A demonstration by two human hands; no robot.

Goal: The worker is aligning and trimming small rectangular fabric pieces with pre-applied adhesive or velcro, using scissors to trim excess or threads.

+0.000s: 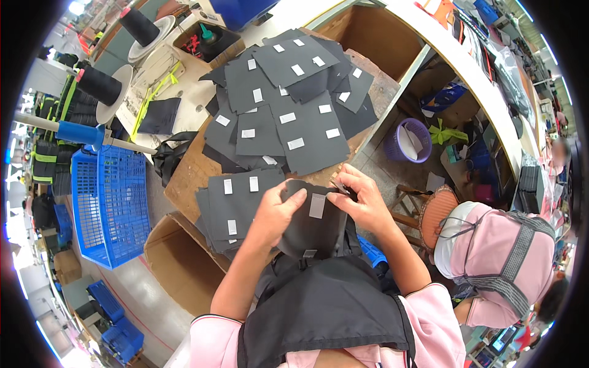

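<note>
My left hand (pixel 277 211) and my right hand (pixel 362 199) both hold one dark fabric piece (pixel 313 230) that carries a small white label. The left thumb presses on its upper left edge. Fingers of the right hand pinch its upper right corner. Just left of the hands lies a small stack of dark fabric pieces (pixel 233 205) with white labels. Farther off on the wooden table (pixel 187 175) spreads a larger heap of labelled dark pieces (pixel 288 104).
A blue plastic crate (pixel 110 202) and an open cardboard box (pixel 175 260) stand to the left. Black thread cones (pixel 98 84) sit at the upper left. A purple basket (pixel 408 140) stands on the floor. Another person in pink (pixel 497 257) sits to the right.
</note>
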